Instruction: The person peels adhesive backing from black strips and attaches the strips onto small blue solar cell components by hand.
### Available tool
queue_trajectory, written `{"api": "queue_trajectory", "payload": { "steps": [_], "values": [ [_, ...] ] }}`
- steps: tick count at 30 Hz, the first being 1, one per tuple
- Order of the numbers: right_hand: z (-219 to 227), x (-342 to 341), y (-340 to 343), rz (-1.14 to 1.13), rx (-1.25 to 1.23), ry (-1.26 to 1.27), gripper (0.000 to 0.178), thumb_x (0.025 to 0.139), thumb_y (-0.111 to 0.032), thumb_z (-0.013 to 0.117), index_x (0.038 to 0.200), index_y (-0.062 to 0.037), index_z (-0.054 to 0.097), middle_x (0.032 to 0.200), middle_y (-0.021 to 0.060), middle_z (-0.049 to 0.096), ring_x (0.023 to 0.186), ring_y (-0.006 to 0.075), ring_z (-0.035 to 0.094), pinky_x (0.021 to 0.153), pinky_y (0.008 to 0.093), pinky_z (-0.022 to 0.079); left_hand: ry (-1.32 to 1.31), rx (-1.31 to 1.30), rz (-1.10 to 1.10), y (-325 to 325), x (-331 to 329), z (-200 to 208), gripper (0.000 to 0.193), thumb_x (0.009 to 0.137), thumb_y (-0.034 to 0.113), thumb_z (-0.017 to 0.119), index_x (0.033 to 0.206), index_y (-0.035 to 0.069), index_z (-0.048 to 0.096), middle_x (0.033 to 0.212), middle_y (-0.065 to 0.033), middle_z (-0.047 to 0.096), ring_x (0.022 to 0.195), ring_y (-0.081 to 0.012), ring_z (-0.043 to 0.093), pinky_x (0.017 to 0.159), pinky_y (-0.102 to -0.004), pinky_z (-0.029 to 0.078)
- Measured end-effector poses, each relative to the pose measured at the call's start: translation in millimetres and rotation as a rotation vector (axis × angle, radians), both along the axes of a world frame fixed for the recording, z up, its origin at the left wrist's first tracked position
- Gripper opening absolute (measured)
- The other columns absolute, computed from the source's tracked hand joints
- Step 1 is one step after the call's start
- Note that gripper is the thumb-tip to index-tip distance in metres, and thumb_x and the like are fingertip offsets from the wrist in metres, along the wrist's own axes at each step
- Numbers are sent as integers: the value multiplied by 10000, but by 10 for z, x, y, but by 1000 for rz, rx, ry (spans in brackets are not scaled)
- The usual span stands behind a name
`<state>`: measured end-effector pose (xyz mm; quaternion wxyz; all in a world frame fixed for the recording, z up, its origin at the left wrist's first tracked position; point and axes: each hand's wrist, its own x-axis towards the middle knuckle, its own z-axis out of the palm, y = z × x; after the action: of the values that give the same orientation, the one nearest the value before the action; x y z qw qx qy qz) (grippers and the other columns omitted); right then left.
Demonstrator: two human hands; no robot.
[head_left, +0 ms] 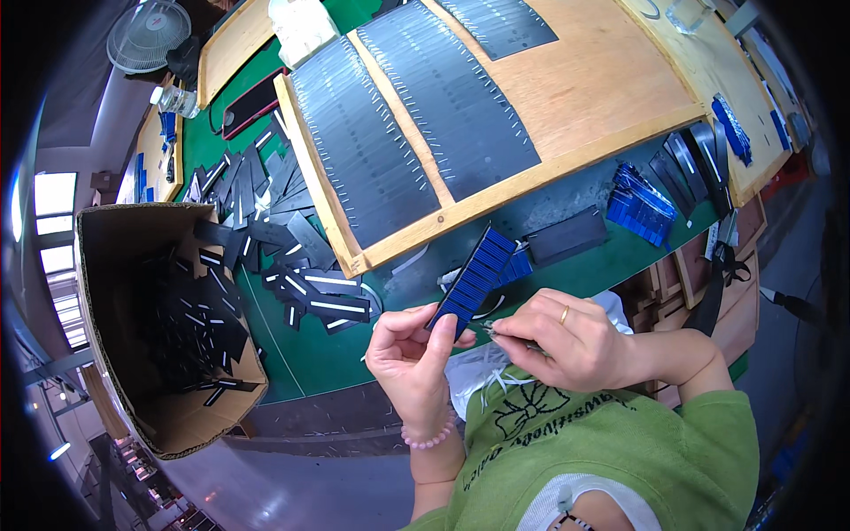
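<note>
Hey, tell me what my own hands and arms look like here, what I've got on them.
Your ungloved left hand has a pale pink round-beaded bracelet at its wrist. Your ungloved right hand wears a slim gold-coloured ring. The right arm has a short green fabric sleeve.

A green worktop (292, 363) carries everything here. A wide, wood-framed tray (602, 80) takes up its middle, set at a slant. To the left of the tray spreads a loose heap of black strips (308, 241), many overlapping, some showing white bars. Farther left lies a dark, flat device with a red edge (253, 104). Along the near side, right of centre, rest a black rectangular piece (567, 236) and, just beyond it, a blue bundle (639, 205).
</note>
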<state>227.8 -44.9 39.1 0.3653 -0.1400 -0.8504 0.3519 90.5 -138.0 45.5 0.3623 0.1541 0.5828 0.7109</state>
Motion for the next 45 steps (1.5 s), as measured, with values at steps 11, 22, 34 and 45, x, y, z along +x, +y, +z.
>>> {"api": "queue_trajectory", "payload": {
  "steps": [11,22,34,45],
  "values": [
    [41,70,99,-44,-85,112,320,736,42,684,1003,-9,515,836,122,560,650,255,580,563,318,497,-5,7,7,-3,-18,-18,164,774,-102,626,916,-52,560,869,-124,615,615,-161,640,548,-255,560],
    [29,72,142,-102,-643,-48,816,688,-104,788,1321,-26,280,1055,92,522,813,99,523,607,218,433,-8,-76,-86,30,35,-16,247,771,-60,665,1011,-62,609,834,-111,639,615,-127,631,562,-213,534],
    [63,-3,165,-60,-809,-59,625,736,-23,733,1282,-27,427,932,25,549,710,14,487,556,140,397,4,-103,-109,33,61,-47,233,771,-40,685,992,-55,614,818,-102,644,603,-106,628,540,-180,510],
    [11,39,146,-91,-691,-59,597,718,-39,759,1236,-5,464,974,62,579,706,30,525,571,150,430,52,-114,-84,71,104,-61,205,753,-28,713,924,-31,600,788,-84,637,565,-77,595,492,-161,470]
  ]
}}
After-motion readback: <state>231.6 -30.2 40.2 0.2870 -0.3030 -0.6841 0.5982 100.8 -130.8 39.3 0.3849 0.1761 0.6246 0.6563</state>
